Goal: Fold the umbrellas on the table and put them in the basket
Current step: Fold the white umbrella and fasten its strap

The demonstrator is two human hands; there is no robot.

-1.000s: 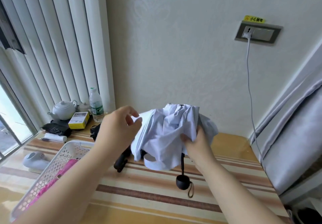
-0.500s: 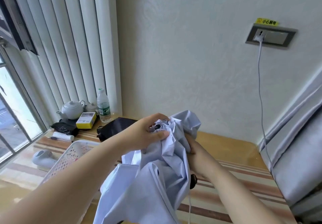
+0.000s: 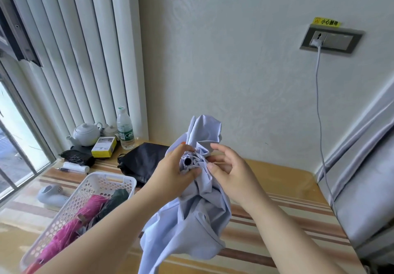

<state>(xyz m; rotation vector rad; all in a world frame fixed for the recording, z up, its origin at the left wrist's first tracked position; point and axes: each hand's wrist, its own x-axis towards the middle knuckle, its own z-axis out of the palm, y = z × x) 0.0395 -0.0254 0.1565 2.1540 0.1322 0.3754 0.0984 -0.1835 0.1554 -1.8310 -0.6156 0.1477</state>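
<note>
I hold a pale lilac umbrella (image 3: pixel 198 216) in the air above the striped table (image 3: pixel 283 216), its tip end pointing at me and its loose canopy hanging down. My left hand (image 3: pixel 177 173) is wrapped around the gathered fabric at the black tip. My right hand (image 3: pixel 228 169) hovers beside the tip with fingers spread, thumb and fingertips brushing the folds. The white perforated basket (image 3: pixel 110 181) stands at the lower left; a pink umbrella (image 3: pixel 70 231) and a dark green one (image 3: pixel 115 199) lie inside it. A black umbrella (image 3: pixel 142 158) lies on the table behind the basket.
At the back left stand a white teapot (image 3: pixel 86 134), a yellow box (image 3: pixel 104 146), a water bottle (image 3: pixel 125 129) and a black pouch (image 3: pixel 76 156). A grey object (image 3: pixel 52 193) lies left of the basket. A cable (image 3: pixel 319 111) hangs from the wall socket; grey upholstery (image 3: pixel 368 188) borders the right.
The umbrella was lifted and turned tip-up toward me. My left hand went from free to gripping the tip end. My right hand let go of the bundle and opened beside it.
</note>
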